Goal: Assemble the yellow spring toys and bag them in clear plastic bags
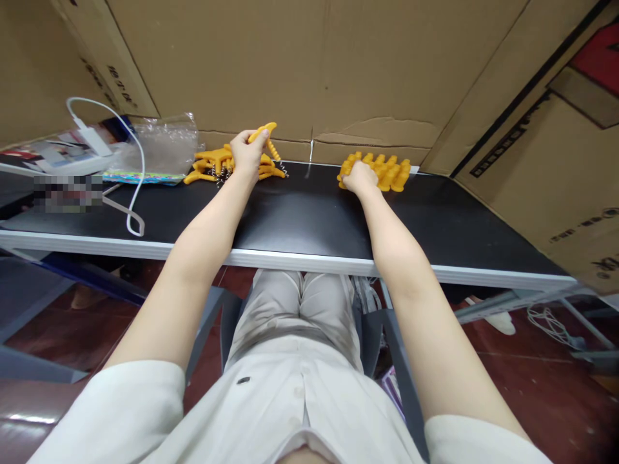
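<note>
My left hand (246, 153) is closed around the yellow handle of a corkscrew (274, 152), held up with its metal spiral pointing down to the right. Beneath and behind that hand lies a heap of similar yellow corkscrews (207, 166), their spirals showing among the handles. Over on the right, my right hand (362, 177) reaches into a group of upright yellow ribbed sleeves (394, 174) standing close together. Its fingers curl at the left end of the group, seemingly on one sleeve; the fingertips are hidden.
Cardboard walls (319, 71) enclose the black table (304, 219) at the back and sides. On the left lie a clear plastic bag (167, 145), a white cable (142, 167) and papers (58, 154). A pale metal edge (300, 260) runs along the front.
</note>
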The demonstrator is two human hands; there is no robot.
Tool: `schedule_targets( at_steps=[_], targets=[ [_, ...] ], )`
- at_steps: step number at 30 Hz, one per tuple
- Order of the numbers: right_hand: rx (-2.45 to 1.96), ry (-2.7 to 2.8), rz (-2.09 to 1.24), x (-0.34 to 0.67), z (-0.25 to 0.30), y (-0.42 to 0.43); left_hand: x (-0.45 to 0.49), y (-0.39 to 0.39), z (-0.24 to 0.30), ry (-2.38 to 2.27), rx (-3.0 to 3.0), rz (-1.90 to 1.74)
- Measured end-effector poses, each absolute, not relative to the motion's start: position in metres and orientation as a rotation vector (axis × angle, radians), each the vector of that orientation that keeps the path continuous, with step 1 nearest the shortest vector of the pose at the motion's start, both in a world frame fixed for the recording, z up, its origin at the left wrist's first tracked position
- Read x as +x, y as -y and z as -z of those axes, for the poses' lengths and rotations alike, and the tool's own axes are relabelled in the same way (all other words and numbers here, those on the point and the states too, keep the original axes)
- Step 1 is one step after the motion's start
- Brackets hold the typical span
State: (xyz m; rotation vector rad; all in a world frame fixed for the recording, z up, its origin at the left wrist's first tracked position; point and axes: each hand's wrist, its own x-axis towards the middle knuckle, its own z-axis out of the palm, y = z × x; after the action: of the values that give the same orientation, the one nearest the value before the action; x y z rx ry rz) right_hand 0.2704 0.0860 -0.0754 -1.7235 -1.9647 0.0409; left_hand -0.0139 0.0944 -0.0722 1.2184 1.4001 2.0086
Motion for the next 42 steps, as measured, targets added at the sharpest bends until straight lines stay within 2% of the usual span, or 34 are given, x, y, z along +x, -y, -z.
schedule_targets(
  at_steps=[1,4,8,17,29,35,42],
  targets=[
    [-1.898,1.909,-0.083,0.268,0.073,-0.082,-0.010,-0.091,0.071,-1.380,1.186,-1.988],
    [-2.014,1.926,-0.146,0.261,0.067,-0.072,0.001,-0.079,0.067,-1.330,1.133,-1.918],
    [-1.936,1.959,-0.161,0.258,0.070,-0.075,0.013,-0.061,0.063,-1.373,1.061,-1.816],
    [-1.508,2.272,0.046,0.257,0.084,-0.093,0.013,-0.058,0.068,-1.403,1.068,-1.625],
    [-1.271,2.309,-0.060,0.247,0.083,-0.089,0.009,-0.070,0.076,-1.416,1.155,-1.551],
    [-1.291,2.322,0.004,0.249,0.081,-0.088,0.013,-0.066,0.077,-1.419,1.404,-1.322],
    [-1.277,2.310,-0.015,0.251,0.080,-0.089,0.019,-0.059,0.084,-1.535,1.833,-1.312]
  ],
)
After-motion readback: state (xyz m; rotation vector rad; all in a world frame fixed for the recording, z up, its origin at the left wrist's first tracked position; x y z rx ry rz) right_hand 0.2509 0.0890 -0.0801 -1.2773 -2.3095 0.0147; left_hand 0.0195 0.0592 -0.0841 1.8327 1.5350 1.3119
